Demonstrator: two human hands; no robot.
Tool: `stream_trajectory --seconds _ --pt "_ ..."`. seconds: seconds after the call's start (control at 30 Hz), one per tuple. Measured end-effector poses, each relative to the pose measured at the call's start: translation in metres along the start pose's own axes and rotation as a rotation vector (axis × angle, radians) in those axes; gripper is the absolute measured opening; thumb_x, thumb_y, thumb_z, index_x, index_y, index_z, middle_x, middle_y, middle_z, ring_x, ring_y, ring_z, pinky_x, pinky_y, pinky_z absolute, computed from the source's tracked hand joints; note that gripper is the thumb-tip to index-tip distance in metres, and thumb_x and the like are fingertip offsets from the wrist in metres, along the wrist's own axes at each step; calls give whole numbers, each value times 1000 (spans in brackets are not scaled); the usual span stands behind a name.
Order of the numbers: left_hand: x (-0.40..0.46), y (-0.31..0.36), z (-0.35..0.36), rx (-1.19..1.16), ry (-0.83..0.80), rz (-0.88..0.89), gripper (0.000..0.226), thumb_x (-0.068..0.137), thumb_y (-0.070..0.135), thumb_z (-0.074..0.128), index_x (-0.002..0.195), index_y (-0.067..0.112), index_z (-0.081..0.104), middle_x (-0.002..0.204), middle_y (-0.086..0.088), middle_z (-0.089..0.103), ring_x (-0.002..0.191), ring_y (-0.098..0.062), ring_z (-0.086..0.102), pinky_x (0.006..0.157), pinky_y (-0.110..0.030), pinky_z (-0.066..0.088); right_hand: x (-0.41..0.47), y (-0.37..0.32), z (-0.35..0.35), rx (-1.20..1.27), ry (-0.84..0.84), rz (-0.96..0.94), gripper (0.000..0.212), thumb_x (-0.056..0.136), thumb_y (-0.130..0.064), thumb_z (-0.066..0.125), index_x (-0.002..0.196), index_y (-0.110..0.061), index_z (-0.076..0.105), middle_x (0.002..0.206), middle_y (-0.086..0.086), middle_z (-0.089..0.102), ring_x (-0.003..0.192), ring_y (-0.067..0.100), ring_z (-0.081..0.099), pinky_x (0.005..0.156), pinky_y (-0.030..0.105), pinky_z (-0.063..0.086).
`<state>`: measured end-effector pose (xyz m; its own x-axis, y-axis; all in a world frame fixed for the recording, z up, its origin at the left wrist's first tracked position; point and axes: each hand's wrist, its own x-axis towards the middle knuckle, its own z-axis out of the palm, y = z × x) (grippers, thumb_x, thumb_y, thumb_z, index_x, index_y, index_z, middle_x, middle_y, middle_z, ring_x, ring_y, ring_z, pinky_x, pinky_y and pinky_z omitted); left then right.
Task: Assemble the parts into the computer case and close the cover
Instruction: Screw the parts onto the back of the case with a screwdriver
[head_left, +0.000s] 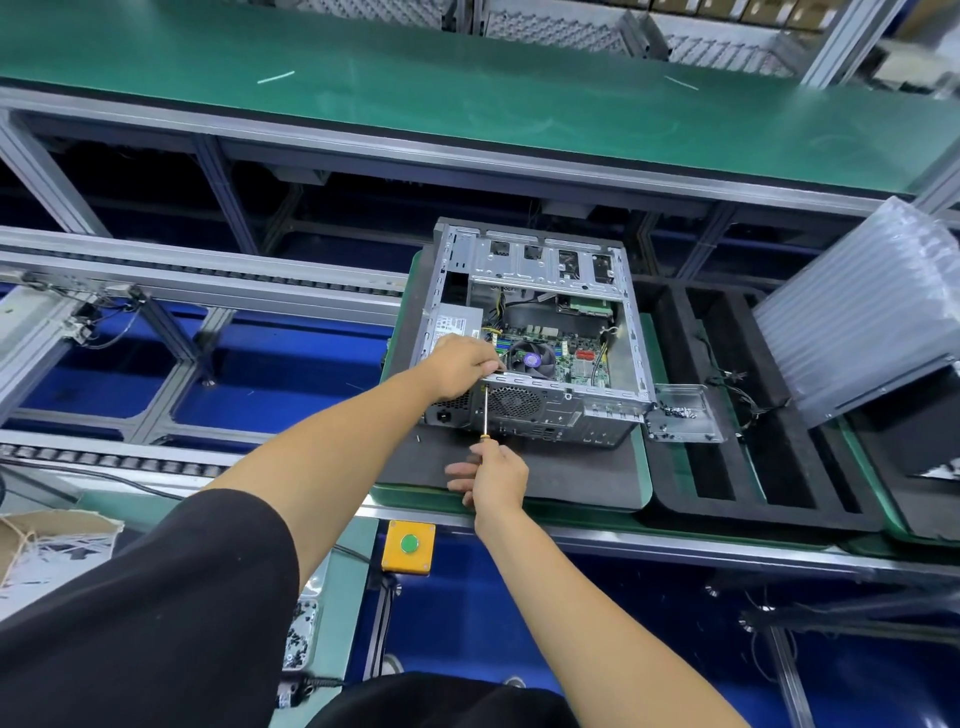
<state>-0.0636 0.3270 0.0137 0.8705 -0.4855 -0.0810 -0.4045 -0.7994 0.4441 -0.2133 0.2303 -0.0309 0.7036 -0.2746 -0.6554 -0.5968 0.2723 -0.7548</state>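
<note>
PSU label's too blurry to read; left hand grips the computer case rim, right hand grips a screwdriver.

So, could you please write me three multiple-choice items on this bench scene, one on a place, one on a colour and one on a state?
1. Where is the clear screw tray?
A. just right of the case
B. inside the case
C. on the upper shelf

2. What colour is the button on the yellow box?
A. red
B. green
C. blue

3. How is the case?
A. cover closed
B. open, board showing
C. empty shell

Answers:
1 A, the tray sits against the case's right rear corner.
2 B, the round button is green.
3 B, the fan and board are in plain sight while the right hand holds the screwdriver and the left hand steadies the case.
</note>
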Motion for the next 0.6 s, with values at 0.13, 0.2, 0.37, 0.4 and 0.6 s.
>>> stream_trajectory --seconds 0.13,0.2,0.37,0.4,0.6 --pt "1 0 2 17 -3 -4 29 107 21 44 117 15 71 118 1 69 117 -20 58 109 -41 34 2 -5 0 57 59 32 7 92 -11 58 94 -5 59 64 5 52 35 11 30 38 21 24" --pt "1 -1 3 9 2 -2 29 107 21 44 118 16 71 119 2 69 118 -20 58 109 -41 33 0 -2 -2 49 49 -3 8 90 -5 60 94 -7 53 69 8 51 35 10 33 36 21 26" --pt "3 -4 6 8 6 -1 29 107 21 44 118 18 71 121 3 68 124 -19 56 111 -41 31 -4 -1 1 115 16 24 14 98 -14 59 87 -5 58 62 11 67 43 18 61 38 23 36" --pt "3 -4 7 6 10 -2 29 107 21 44 117 19 71 120 3 68 123 -19 56 110 -41 31 -4 -3 3 158 -19 79 15 98 -14 58 86 -6 57 62 11 69 44 19 63 37 22 35" --pt "4 -5 10 4 15 -14 30 107 21 43 117 21 71 125 4 67 129 -17 53 111 -37 26 -4 -6 4 248 -49 223 16 91 -15 59 75 -12 56 54 1 59 37 12 36 35 18 23"
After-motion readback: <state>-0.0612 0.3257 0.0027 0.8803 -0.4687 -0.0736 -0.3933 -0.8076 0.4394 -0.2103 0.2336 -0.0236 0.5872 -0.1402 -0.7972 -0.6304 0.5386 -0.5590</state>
